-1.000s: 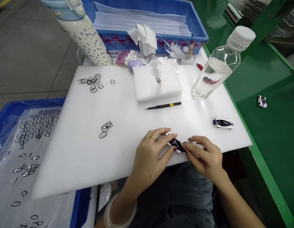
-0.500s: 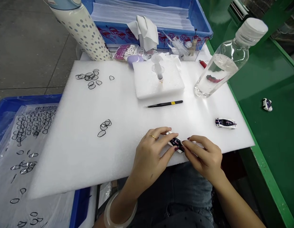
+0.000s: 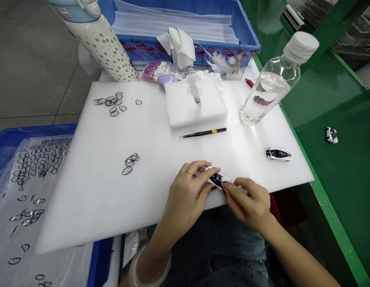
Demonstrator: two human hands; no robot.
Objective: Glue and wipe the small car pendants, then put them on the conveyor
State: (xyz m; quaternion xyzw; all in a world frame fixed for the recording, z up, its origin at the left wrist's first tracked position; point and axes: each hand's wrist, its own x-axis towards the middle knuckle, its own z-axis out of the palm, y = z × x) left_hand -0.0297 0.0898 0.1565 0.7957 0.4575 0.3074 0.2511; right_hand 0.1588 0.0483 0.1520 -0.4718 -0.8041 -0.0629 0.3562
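Shifting farther over the car (image 3: 215,179), five o'clock from the tweezers (image 3: 202,133), the right hand (image 3: 251,204) bunches its fingertips, grip unclear, while the left hand (image 3: 185,196) pinches it, seemingly for steadiness.

Factory workbench, with blue parts bins (image 3: 80,128) and tweezers (image 3: 202,132).

Left hand (image 3: 187,191) and right hand (image 3: 249,201) holding small toy car (image 3: 216,179) over white foam board (image 3: 155,191).

Head-worn view, facing forward and down
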